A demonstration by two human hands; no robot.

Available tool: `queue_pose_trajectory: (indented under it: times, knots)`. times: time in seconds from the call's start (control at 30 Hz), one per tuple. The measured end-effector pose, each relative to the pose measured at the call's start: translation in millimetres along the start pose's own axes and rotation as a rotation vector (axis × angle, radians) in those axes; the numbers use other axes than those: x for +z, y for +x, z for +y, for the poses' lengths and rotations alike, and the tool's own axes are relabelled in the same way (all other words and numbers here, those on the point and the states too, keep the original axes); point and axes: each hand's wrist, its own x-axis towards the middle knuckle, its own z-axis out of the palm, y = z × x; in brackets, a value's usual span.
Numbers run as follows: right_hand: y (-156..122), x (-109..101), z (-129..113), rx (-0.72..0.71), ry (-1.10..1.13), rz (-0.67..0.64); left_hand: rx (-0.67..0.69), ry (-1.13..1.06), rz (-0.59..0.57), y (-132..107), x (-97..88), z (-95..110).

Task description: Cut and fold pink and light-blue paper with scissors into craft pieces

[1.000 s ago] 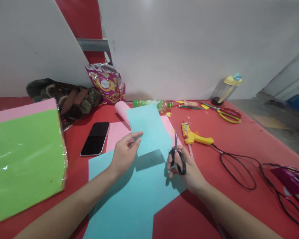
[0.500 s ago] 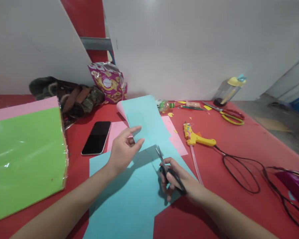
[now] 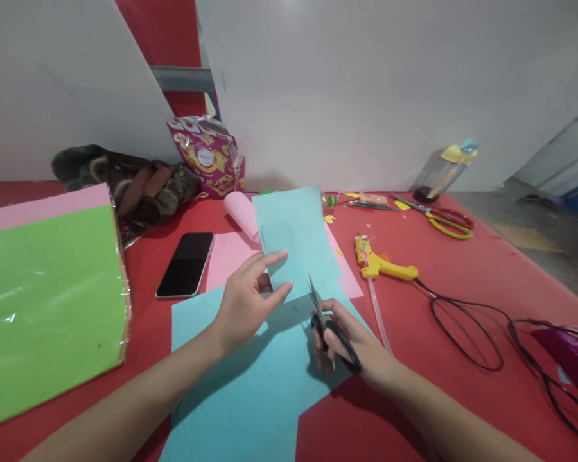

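My left hand [image 3: 248,301] pinches the lower edge of a light-blue paper piece [image 3: 296,237] and holds it up above the table. My right hand [image 3: 351,343] grips small black scissors [image 3: 330,327], blades pointing up at the bottom edge of that piece. Under both hands lies a large light-blue sheet [image 3: 250,385] on the red table [image 3: 414,398]. Pink paper [image 3: 228,256] lies behind it, one corner curled up.
A black phone [image 3: 185,264] lies left of the pink paper, a wrapped stack of green and pink sheets [image 3: 43,295] at the far left. To the right lie a yellow glue gun [image 3: 380,264] with black cable [image 3: 467,333], red-yellow scissors [image 3: 446,223], a bottle [image 3: 440,170]. Snack bag [image 3: 207,157] and camouflage bag [image 3: 125,186] stand at the back.
My right hand brought the scissors left and down, from beside the held piece to its bottom edge. The held blue piece shifted slightly right and upright.
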Motion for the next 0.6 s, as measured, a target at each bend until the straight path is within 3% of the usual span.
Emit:
queue_pose_trajectory:
  times: [0.6]
  knots:
    - [3.7,0.4,3.5,0.024,0.013,0.036,0.106,0.038,0.028,1.0,-1.4,-2.5]
